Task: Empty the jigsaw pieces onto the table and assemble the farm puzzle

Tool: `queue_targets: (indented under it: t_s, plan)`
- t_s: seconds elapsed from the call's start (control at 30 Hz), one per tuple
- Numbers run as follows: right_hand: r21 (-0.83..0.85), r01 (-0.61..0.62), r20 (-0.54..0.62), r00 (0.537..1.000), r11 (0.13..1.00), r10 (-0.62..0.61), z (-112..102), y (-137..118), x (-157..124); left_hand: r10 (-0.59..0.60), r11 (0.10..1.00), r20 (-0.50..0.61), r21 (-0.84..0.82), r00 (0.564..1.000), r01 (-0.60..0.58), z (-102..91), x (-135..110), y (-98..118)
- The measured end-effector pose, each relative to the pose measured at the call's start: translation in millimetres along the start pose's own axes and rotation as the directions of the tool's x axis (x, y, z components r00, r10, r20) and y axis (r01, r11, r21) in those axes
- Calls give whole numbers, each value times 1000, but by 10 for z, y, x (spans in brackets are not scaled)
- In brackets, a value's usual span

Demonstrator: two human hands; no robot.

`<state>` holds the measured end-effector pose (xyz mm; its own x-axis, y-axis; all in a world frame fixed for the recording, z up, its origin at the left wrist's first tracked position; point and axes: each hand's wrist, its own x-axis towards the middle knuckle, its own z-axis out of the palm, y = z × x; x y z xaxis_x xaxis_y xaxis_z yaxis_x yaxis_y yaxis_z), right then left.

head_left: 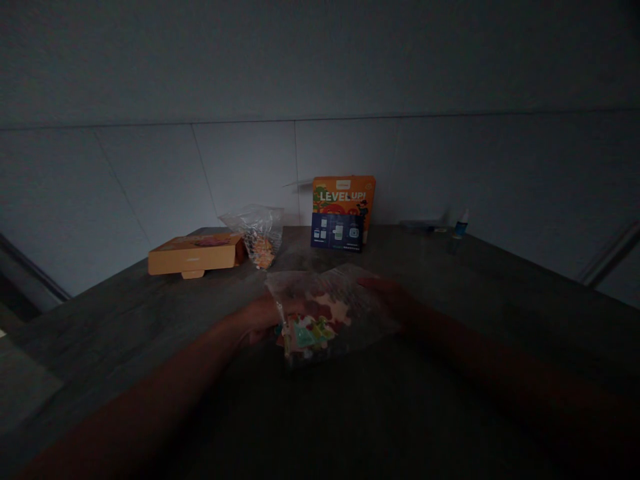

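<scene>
bag [325, 313] of colourful pieces [305, 333] is sitting low over the table [450, 300], the left hand [263, 319] pinching its side, the right hand [385, 297] lying spread on its far corner. loose plastic slipping is risking spilled pieces.

Hands [260, 319] apparently on clear bag [345, 297] (dim).

Bare left forearm [150, 383] enters from about 7 o'clock, bare right forearm [480, 353] from about 4 o'clock. Both taper evenly toward the wrist. Left hand [260, 319] and right hand [385, 297] also bare. Right arm deep in shadow; skin detail lost in low light.
</scene>
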<state>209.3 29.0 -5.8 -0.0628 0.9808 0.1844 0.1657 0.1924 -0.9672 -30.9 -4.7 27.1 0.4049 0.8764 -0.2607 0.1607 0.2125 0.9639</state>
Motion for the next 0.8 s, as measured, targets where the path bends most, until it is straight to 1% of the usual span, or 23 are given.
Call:
queue_targets:
  t_s: [0.07,0.1,0.13,0.17,0.23,0.33,0.43,0.6,0.7,0.8]
  plan:
    - [112,-116,123,987,987,103,28,30,5,103,994,42,22,994,-104,1,12,-50]
    - [162,-154,160,979,975,129,36,52,11,151,987,66,38,986,-154,-3,23,-75]
    - [210,-175,174,975,962,139,39,77,19,182,981,90,52,979,-187,-12,36,-98]
    - [258,-193,187,971,947,147,39,103,28,194,977,113,65,974,-202,-21,51,-118]
    - [332,-210,207,967,920,146,31,149,45,185,978,137,67,973,-195,-36,78,-140]
    - [393,-171,222,971,903,88,11,185,58,197,979,173,24,965,-204,-26,92,-122]
    - [408,-110,233,972,907,13,-3,183,50,251,968,227,-37,941,-250,-1,84,-85]
    - [379,-34,218,974,925,-53,-12,151,26,256,967,179,-38,950,-253,-33,105,-108]
    - [339,-5,232,969,941,-79,-23,168,30,255,967,189,-22,948,-255,-52,116,-131]
    - [282,23,219,972,959,-88,-39,204,43,244,969,195,-3,950,-248,-49,110,-140]
